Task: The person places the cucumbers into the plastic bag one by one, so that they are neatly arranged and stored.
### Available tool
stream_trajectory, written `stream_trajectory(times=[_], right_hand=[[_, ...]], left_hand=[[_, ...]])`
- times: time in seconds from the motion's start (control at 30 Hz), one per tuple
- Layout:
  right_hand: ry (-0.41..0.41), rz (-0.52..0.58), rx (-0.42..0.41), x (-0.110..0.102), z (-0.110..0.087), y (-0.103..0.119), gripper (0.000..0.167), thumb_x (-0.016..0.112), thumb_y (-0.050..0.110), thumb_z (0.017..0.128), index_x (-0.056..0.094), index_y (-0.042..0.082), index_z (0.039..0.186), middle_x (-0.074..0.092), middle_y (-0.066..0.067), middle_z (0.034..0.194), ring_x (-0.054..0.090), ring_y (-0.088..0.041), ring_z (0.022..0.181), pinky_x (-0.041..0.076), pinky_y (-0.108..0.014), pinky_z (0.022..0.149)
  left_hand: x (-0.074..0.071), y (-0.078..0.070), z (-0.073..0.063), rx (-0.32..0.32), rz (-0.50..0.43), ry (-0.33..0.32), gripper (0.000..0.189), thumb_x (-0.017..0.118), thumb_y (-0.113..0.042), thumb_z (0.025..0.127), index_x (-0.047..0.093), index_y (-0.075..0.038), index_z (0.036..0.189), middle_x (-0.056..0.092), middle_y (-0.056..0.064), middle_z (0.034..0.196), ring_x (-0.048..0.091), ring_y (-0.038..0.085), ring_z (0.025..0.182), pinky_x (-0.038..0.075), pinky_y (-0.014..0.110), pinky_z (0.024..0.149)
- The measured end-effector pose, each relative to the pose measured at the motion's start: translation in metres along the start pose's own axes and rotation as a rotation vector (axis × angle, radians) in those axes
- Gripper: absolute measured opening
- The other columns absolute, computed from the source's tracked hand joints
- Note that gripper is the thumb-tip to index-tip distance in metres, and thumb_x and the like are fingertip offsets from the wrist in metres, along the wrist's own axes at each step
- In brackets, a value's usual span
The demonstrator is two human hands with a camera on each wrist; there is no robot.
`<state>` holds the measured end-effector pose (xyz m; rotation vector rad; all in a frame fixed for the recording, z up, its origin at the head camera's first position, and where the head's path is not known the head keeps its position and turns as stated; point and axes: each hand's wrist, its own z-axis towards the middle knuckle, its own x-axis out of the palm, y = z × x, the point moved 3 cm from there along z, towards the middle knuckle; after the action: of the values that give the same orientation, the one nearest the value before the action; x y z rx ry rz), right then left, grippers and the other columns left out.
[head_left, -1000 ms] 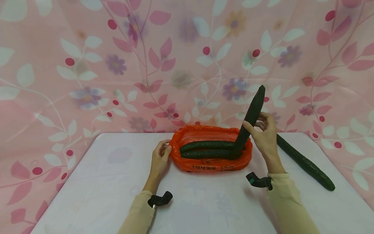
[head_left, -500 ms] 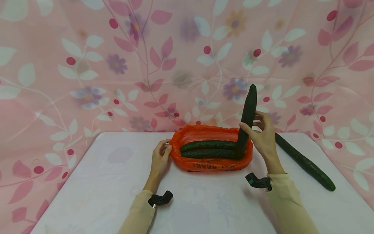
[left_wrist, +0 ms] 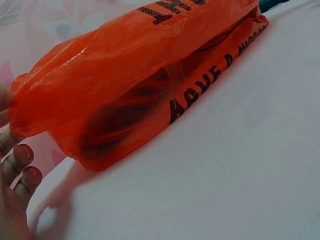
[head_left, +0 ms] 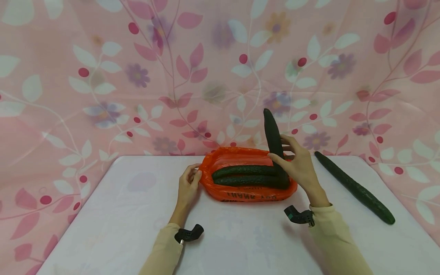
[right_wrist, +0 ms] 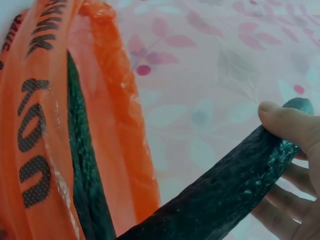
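In the head view, an orange plastic bag [head_left: 252, 196] with black lettering lies mouth up on the white table, its rim rolled out. Two dark green cucumbers [head_left: 242, 170] lie side by side inside it. My left hand [head_left: 187, 185] pinches the bag's left end; the left wrist view shows its fingers [left_wrist: 22, 156] at the plastic. A third cucumber [head_left: 271, 130] stands steeply tilted at the right end, its lower end inside the bag. Thumb and fingers of my right hand [head_left: 300, 166] grip it; the right wrist view shows this cucumber [right_wrist: 220, 180] close up.
Another cucumber [head_left: 357, 190] lies diagonally on the table's right side, beyond my right forearm. The table [head_left: 240, 240] ends at a pink floral backdrop [head_left: 213, 76] just behind the bag.
My right hand has moved left and slightly down, and the held cucumber's top has swung from leaning right to leaning left. The left hand and bag stay put.
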<state>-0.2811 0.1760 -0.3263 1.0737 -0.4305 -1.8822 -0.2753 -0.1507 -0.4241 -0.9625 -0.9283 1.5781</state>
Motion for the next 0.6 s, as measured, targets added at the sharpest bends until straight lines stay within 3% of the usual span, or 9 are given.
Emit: stream_trajectory(times=[0.13,0.33,0.47,0.6], right_hand=[[0.040,-0.011,-0.030,0.010,0.000,-0.005,0.066,0.077,0.019,0.079,0.046,0.018,0.137,0.063,-0.013,0.118,0.063,-0.027,0.101,0.053,-0.044,0.083],[0.064,-0.047,-0.082,0.022,0.000,-0.001,0.064,0.075,0.025,0.080,0.047,0.019,0.136,0.062,-0.011,0.119,0.064,-0.026,0.101,0.052,-0.045,0.085],[0.083,-0.066,-0.106,0.030,-0.001,0.002,0.062,0.075,0.025,0.081,0.048,0.020,0.137,0.061,-0.009,0.123,0.062,-0.025,0.105,0.053,-0.045,0.081],[0.082,-0.087,-0.121,0.035,-0.003,0.003,0.060,0.074,0.025,0.082,0.049,0.020,0.136,0.062,-0.008,0.122,0.062,-0.024,0.104,0.054,-0.044,0.076]], left_hand=[[0.000,0.000,0.000,0.005,0.005,-0.001,0.028,0.055,-0.010,0.095,0.058,0.003,0.119,0.063,0.021,0.091,0.051,0.013,0.067,0.041,0.017,0.063],[0.000,0.004,0.001,0.038,0.025,-0.033,0.026,0.056,-0.010,0.094,0.060,0.001,0.117,0.062,0.021,0.091,0.051,0.015,0.071,0.041,0.018,0.063],[0.002,0.013,0.002,0.196,0.204,-0.102,0.025,0.058,-0.012,0.093,0.061,-0.005,0.117,0.058,0.013,0.101,0.051,0.016,0.084,0.042,0.023,0.067],[0.006,0.010,-0.001,0.525,0.389,-0.179,0.027,0.056,-0.013,0.090,0.064,-0.006,0.114,0.058,0.009,0.109,0.050,0.023,0.100,0.041,0.034,0.082]])
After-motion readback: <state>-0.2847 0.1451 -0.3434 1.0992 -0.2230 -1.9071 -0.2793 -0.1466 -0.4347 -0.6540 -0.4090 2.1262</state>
